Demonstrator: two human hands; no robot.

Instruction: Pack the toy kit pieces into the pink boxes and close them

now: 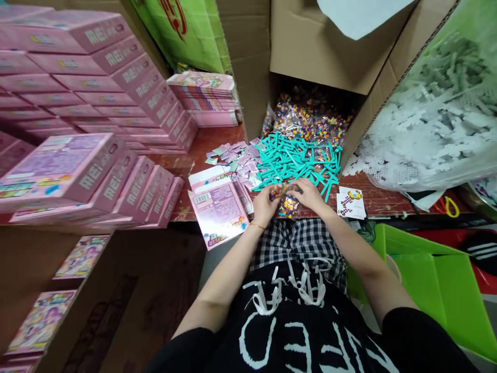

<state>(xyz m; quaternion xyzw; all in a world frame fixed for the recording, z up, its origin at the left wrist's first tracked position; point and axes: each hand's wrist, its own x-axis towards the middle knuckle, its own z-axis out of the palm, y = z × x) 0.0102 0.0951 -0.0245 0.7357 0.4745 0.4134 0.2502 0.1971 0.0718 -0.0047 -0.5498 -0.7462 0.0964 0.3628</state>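
Between my two hands, just above the table's front edge, is a clear plastic bag of small multicoloured beads point(288, 206). My left hand point(266, 206) is closed on the bag's left side, and my right hand point(308, 197) pinches its upper right part. An open pink printed box point(217, 210) lies tilted beside my left hand, partly over the table edge. Beyond my hands a heap of teal plastic sticks point(289, 160) spreads out, with small pink and green packets point(244, 158) to its left. White printed cards point(350, 202) lie right of my right hand.
Stacks of pink boxes point(143, 77) fill the left side, with flattened pink cartons point(209, 93) behind. A cardboard box point(318, 46) spills bead bags point(310, 119) at the back. A clear bag of white pieces point(435, 119) stands right, above a green bin point(438, 290).
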